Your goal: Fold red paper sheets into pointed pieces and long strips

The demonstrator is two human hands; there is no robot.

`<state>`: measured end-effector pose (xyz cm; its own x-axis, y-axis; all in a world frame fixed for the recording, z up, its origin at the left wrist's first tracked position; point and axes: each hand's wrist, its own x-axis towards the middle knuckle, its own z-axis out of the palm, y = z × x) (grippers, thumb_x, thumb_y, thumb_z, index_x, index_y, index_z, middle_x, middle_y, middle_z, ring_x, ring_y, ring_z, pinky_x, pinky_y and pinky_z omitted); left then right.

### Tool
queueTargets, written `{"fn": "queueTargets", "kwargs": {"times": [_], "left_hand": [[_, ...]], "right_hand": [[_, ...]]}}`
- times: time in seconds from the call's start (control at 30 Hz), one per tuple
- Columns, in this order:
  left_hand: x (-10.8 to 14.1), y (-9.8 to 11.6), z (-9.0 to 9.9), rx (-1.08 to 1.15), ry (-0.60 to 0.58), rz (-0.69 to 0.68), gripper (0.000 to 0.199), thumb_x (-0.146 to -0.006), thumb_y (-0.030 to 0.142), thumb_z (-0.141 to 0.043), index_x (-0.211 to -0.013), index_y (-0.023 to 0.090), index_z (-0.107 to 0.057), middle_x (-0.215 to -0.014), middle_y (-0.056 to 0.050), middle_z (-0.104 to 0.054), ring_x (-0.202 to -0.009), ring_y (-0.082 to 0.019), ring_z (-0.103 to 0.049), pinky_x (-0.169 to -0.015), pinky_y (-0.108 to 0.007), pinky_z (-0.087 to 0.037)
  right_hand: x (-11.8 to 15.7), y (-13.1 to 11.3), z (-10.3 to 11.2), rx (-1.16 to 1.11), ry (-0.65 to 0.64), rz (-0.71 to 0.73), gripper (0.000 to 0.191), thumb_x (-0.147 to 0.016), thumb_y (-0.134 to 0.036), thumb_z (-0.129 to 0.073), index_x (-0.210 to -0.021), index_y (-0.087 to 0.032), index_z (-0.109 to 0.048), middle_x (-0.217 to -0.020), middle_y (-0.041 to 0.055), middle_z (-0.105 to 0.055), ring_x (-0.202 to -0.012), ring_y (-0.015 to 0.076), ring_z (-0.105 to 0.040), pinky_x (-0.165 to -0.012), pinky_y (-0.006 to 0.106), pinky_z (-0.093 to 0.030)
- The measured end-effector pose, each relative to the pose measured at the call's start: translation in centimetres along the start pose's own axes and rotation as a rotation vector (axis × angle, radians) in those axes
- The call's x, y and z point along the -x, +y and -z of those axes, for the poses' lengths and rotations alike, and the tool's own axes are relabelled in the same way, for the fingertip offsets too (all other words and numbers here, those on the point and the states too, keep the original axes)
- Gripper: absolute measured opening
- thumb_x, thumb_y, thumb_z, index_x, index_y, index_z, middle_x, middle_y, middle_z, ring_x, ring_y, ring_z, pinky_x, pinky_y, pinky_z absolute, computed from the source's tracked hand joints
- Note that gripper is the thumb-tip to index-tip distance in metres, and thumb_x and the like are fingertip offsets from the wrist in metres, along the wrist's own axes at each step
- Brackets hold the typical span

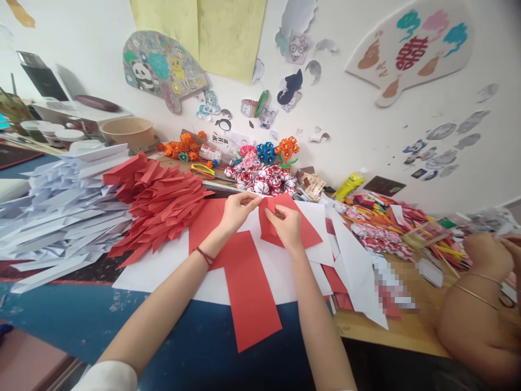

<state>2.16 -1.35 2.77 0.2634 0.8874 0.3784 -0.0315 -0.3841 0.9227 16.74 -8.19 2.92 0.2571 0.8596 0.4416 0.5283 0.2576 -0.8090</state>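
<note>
A sheet of red paper (307, 225) with a folded flap lies partly raised over white sheets. My right hand (287, 222) pinches it at the flap, thumb and fingers closed. At the paper's left edge, my left hand (238, 212) has its thumb and forefinger pressed together; the fingertips meet the edge there. Below the hands, a flat red paper strip (250, 293) hangs over the white paper (171, 277) toward the table's front. Another red sheet (203, 222) lies under my left wrist.
To the left are piles of folded red paper pieces (158, 201) and folded white pieces (73, 206). Paper flowers (264, 176) stand along the wall. A yellow bottle (349, 186) leans at the right back. Another person's arm (480, 304) rests at the right edge.
</note>
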Motion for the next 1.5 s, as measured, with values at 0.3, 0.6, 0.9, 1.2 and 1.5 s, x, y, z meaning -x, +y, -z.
{"fn": "queueTargets", "kwargs": {"times": [0.3,0.6,0.9,1.2,1.5], "left_hand": [[0.1,-0.5,-0.2,0.056,-0.051,0.050,0.043,-0.070,0.056,-0.069,-0.079,0.015,-0.071,-0.081,-0.007,-0.071,-0.072,-0.016,-0.061,-0.063,-0.024,-0.046],[0.4,0.5,-0.4,0.206,-0.060,0.130,0.040,-0.063,0.051,-0.075,-0.071,0.013,-0.066,-0.073,-0.004,-0.067,-0.066,-0.013,-0.058,-0.062,-0.024,-0.046],[0.5,0.5,-0.7,0.211,-0.039,0.129,0.037,-0.066,0.050,-0.074,-0.070,0.014,-0.064,-0.070,-0.004,-0.065,-0.064,-0.012,-0.057,-0.060,-0.024,-0.044],[0.3,0.0,-0.6,0.113,-0.065,0.038,0.034,-0.072,0.047,-0.068,-0.073,0.013,-0.067,-0.074,-0.005,-0.067,-0.067,-0.013,-0.057,-0.065,-0.025,-0.045],[0.2,0.6,0.0,-0.171,-0.038,-0.073,0.022,-0.080,0.035,-0.060,-0.075,0.016,-0.068,-0.075,-0.002,-0.068,-0.069,-0.013,-0.057,-0.064,-0.023,-0.041]], "right_hand": [[0.1,0.2,0.0,-0.073,-0.034,-0.015,0.029,-0.079,-0.043,-0.063,-0.090,-0.018,-0.073,-0.078,0.0020,-0.069,-0.076,0.0215,-0.064,-0.071,0.030,-0.050],[0.0,0.3,-0.2,-0.157,-0.062,-0.051,0.028,-0.076,-0.044,-0.065,-0.085,-0.018,-0.073,-0.078,0.0022,-0.068,-0.080,0.0237,-0.065,-0.070,0.031,-0.051],[0.0,-0.2,-0.2,-0.193,-0.066,-0.052,0.030,-0.077,-0.046,-0.064,-0.073,-0.017,-0.066,-0.072,0.0010,-0.062,-0.071,0.0180,-0.059,-0.066,0.027,-0.047],[-0.1,-0.1,-0.2,-0.120,-0.006,-0.035,0.046,-0.076,-0.046,-0.064,-0.055,-0.020,-0.032,-0.058,-0.0048,-0.026,-0.054,0.0090,-0.029,-0.049,0.023,-0.025],[0.1,-0.9,-0.1,-0.132,-0.058,-0.006,0.039,-0.078,-0.041,-0.063,-0.056,-0.019,-0.039,-0.059,-0.0045,-0.031,-0.054,0.0082,-0.029,-0.049,0.023,-0.024]]}}
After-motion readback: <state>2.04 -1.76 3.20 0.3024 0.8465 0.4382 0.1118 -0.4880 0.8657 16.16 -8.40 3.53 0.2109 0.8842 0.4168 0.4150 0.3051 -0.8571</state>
